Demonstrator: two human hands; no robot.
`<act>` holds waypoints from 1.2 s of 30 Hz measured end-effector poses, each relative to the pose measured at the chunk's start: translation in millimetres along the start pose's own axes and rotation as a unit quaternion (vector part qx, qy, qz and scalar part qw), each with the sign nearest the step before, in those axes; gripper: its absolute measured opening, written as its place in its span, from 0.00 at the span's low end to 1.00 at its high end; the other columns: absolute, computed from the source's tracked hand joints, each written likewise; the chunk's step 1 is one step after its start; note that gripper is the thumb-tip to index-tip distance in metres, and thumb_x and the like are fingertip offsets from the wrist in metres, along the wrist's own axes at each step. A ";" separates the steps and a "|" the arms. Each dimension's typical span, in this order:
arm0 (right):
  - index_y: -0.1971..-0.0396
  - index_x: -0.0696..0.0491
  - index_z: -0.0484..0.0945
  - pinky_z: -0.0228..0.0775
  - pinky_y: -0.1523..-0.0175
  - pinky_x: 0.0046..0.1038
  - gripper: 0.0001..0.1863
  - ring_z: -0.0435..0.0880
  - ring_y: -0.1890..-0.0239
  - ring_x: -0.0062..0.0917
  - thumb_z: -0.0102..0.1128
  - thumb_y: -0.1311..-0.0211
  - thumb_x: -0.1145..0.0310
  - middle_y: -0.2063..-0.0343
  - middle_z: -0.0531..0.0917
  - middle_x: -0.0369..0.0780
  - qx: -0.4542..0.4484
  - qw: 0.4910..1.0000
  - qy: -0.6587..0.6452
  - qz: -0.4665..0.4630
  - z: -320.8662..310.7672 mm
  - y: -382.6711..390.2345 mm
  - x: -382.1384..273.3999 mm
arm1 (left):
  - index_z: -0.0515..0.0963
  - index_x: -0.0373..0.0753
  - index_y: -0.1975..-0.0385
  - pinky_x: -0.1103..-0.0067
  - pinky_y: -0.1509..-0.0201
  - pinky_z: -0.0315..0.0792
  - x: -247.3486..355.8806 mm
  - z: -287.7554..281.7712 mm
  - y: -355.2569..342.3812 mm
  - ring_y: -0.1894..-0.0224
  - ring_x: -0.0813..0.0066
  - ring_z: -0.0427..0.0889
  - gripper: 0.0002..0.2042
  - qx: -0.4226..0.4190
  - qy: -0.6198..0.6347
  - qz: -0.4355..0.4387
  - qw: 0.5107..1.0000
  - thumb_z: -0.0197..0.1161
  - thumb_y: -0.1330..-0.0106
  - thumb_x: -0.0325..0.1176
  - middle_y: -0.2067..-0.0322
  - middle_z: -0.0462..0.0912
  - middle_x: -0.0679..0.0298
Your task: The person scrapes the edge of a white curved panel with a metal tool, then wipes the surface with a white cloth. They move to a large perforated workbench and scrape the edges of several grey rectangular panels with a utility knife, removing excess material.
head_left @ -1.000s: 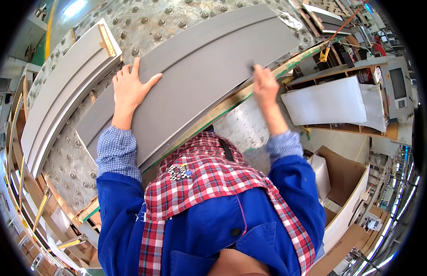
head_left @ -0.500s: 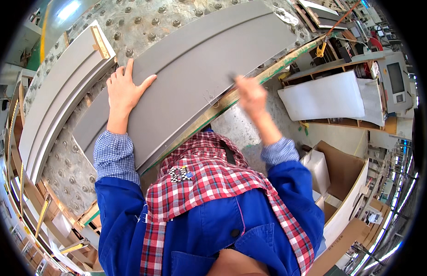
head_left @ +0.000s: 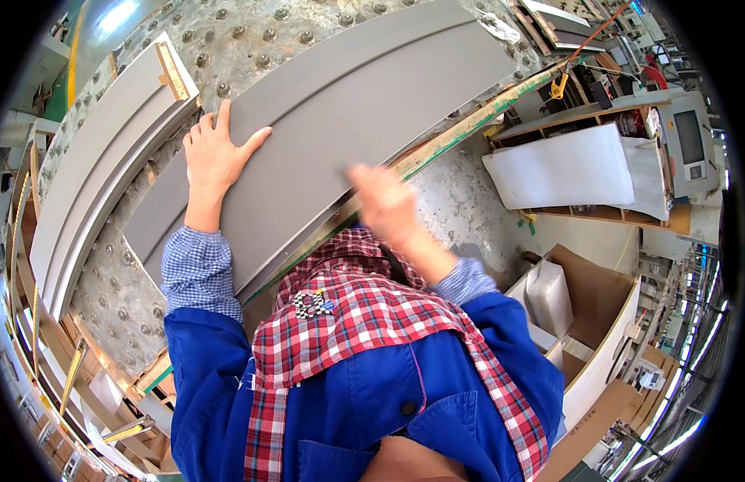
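Observation:
A long grey panel (head_left: pixel 332 120) with a groove along its far side lies slantwise on the metal worktable. My left hand (head_left: pixel 214 157) rests flat on it toward its left end, fingers spread and thumb out to the right. Over the panel's near edge, my right hand (head_left: pixel 382 201) is closed and smeared by motion. A small dark thing (head_left: pixel 346 173) juts from its fingers toward the panel; blur hides what kind it is.
Studded with round rollers, the worktable (head_left: pixel 248 50) has a wooden front edge (head_left: pixel 445 140). Left of the panel sits a stack of grey panels (head_left: pixel 107 165). On the right stand a foam-covered cart (head_left: pixel 561 169) and an open cardboard box (head_left: pixel 597 301).
My right hand has moved left and toward me along the panel's near edge, carrying the small dark thing. Thin curled strands at that edge no longer show. My left hand stays put.

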State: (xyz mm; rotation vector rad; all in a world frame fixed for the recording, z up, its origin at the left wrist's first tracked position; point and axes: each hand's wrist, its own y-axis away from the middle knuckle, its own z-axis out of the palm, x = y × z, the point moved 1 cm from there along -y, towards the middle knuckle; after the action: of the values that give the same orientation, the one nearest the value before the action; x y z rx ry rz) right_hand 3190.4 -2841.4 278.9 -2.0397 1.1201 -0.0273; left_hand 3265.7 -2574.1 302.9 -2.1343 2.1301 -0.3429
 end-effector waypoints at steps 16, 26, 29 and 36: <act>0.59 0.50 0.77 0.71 0.73 0.29 0.14 0.79 0.74 0.30 0.55 0.48 0.75 0.75 0.78 0.39 -0.005 0.994 0.101 0.036 -10.8 0.6 32.4 | 0.65 0.39 0.41 0.64 0.45 0.61 -4.4 8.6 -0.5 0.49 0.53 0.71 0.43 0.004 0.014 0.004 1.000 0.51 0.48 0.71 0.53 0.73 0.49; 0.56 0.51 0.78 0.72 0.73 0.25 0.21 0.76 0.75 0.25 0.59 0.56 0.77 0.77 0.75 0.34 -0.056 0.983 -0.164 -0.061 16.2 15.1 -74.1 | 0.63 0.40 0.40 0.64 0.42 0.59 -1.4 9.3 -3.0 0.46 0.55 0.70 0.43 -0.014 0.023 -0.012 1.000 0.52 0.48 0.69 0.50 0.72 0.50; 0.57 0.52 0.78 0.72 0.73 0.25 0.20 0.76 0.76 0.25 0.60 0.55 0.76 0.78 0.75 0.34 -0.023 0.993 -0.107 -0.044 12.4 15.7 -19.0 | 0.63 0.41 0.40 0.64 0.41 0.59 5.8 6.8 -3.7 0.46 0.54 0.70 0.42 -0.020 0.027 -0.009 0.999 0.54 0.48 0.68 0.49 0.72 0.50; 0.61 0.50 0.79 0.74 0.68 0.30 0.13 0.79 0.72 0.32 0.59 0.50 0.75 0.74 0.79 0.37 0.038 0.998 0.036 0.047 -31.2 -20.3 140.7 | 0.64 0.41 0.40 0.66 0.42 0.59 -0.2 6.0 -1.7 0.46 0.55 0.69 0.40 -0.018 0.021 0.007 1.000 0.57 0.47 0.65 0.49 0.71 0.50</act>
State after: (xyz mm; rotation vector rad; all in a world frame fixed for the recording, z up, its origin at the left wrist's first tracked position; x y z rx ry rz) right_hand 3278.9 -2956.3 266.6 -1.9307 1.2409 -0.0961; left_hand 3268.7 -2574.5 297.4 -2.1481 2.1896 -0.3556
